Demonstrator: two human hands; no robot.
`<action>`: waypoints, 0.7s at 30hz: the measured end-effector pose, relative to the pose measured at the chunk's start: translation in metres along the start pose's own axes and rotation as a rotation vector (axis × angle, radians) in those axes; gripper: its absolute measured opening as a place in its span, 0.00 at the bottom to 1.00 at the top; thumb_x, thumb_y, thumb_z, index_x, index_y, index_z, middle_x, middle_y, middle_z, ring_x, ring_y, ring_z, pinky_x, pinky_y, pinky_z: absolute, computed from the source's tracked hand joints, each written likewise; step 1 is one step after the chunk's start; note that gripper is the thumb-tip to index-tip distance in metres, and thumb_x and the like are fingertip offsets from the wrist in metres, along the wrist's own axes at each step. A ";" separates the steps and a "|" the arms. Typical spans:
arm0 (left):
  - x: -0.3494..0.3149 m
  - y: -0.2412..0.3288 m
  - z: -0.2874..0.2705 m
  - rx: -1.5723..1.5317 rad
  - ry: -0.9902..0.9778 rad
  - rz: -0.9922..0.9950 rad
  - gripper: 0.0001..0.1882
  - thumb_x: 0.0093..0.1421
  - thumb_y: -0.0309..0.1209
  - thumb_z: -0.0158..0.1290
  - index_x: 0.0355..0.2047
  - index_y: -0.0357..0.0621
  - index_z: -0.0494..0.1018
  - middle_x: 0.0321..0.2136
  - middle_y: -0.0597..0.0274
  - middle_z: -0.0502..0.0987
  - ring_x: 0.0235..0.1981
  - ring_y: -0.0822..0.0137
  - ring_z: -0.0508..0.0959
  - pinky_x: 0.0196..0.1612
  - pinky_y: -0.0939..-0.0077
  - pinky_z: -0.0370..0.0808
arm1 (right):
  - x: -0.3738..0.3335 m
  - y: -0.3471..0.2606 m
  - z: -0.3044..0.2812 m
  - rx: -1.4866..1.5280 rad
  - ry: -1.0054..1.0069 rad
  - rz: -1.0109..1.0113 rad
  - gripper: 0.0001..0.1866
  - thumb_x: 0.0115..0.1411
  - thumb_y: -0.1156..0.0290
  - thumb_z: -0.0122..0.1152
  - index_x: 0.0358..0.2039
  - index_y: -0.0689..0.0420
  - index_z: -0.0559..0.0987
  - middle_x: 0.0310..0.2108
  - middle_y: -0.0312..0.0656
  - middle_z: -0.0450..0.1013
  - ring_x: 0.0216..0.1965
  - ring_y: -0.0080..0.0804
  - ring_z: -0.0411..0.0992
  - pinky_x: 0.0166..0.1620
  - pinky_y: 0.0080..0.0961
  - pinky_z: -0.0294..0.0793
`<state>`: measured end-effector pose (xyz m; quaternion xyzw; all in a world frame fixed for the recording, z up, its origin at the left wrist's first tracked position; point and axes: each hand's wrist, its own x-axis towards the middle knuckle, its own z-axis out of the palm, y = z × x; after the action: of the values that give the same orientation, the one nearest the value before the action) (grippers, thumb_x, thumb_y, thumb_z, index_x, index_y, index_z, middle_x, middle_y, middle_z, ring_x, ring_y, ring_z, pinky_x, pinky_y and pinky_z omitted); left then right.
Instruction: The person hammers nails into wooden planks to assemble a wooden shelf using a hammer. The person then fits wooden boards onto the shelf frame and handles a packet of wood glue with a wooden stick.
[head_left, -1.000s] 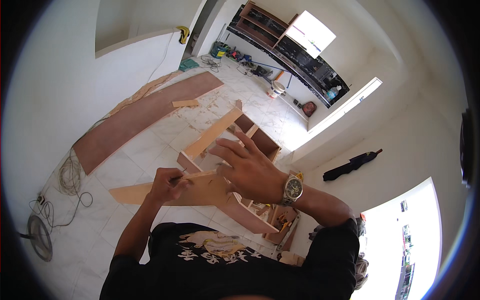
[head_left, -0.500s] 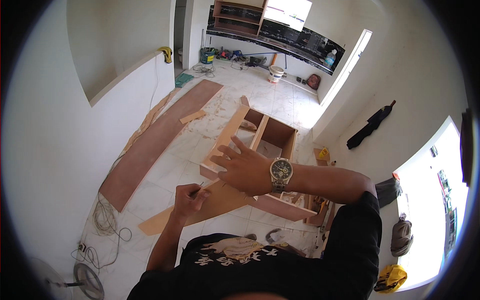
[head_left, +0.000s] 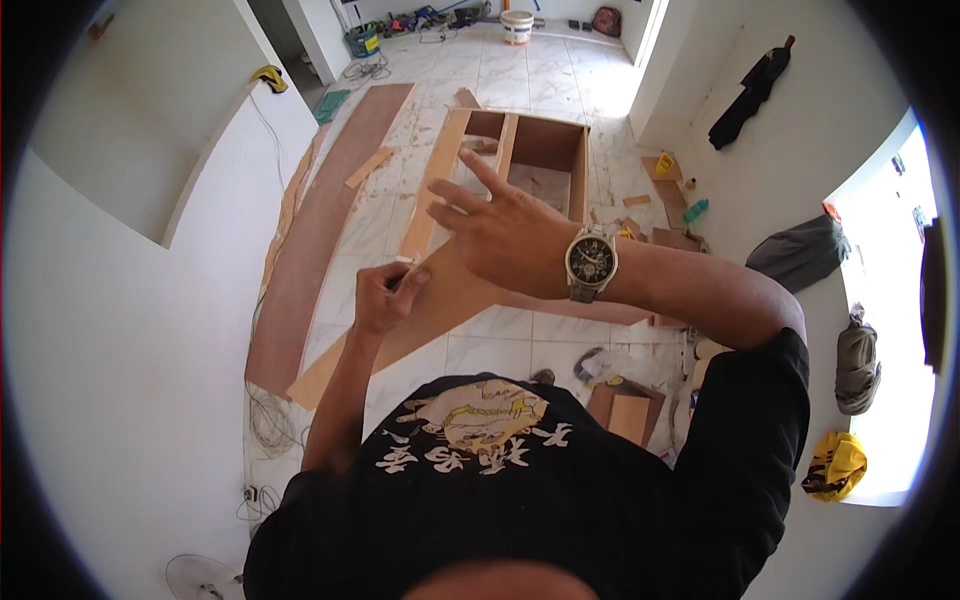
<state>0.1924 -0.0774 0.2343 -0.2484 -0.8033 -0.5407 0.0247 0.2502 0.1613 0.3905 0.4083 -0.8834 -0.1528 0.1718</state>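
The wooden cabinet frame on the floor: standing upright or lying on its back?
Lying down: the wooden cabinet frame rests on the tiled floor, its open compartments facing up.

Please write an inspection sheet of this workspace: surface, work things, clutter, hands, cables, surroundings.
Surface: pale tiled floor, dusty.
Job's things: wooden board under both hands; open wooden cabinet frame lying behind it.
Clutter: long plywood sheet, wood offcuts, white bucket.
Hands: left hand closed on a small marking tool at the board; right hand spread open, wearing a wristwatch.
Cables: coiled cable by the left wall.
Surroundings: white walls, bags near the bright opening on the right.
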 end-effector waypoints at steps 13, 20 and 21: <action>0.163 0.004 0.150 0.256 -0.657 0.030 0.33 0.62 0.53 0.56 0.13 0.34 0.70 0.09 0.59 0.61 0.14 0.72 0.64 0.20 0.68 0.59 | -0.269 0.109 0.082 0.887 0.434 1.412 0.11 0.66 0.69 0.60 0.31 0.63 0.81 0.19 0.36 0.75 0.23 0.20 0.73 0.30 0.20 0.72; 0.210 0.017 0.303 0.589 -1.096 0.300 0.30 0.55 0.55 0.56 0.19 0.33 0.77 0.20 0.42 0.77 0.26 0.46 0.79 0.31 0.53 0.74 | -0.210 0.153 0.168 0.968 0.285 1.050 0.34 0.59 0.53 0.68 0.61 0.59 0.72 0.50 0.53 0.74 0.52 0.40 0.75 0.53 0.34 0.76; 0.214 0.026 0.325 0.532 -1.170 0.331 0.30 0.53 0.54 0.58 0.25 0.32 0.79 0.23 0.41 0.79 0.30 0.44 0.81 0.35 0.53 0.77 | -0.203 0.163 0.187 1.015 0.220 1.067 0.39 0.57 0.51 0.70 0.62 0.61 0.70 0.52 0.55 0.74 0.54 0.43 0.74 0.54 0.37 0.75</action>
<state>0.0911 0.2958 0.1884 -0.6065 -0.7417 -0.0888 -0.2725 0.1843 0.4441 0.2541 -0.0340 -0.9013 0.4200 0.1004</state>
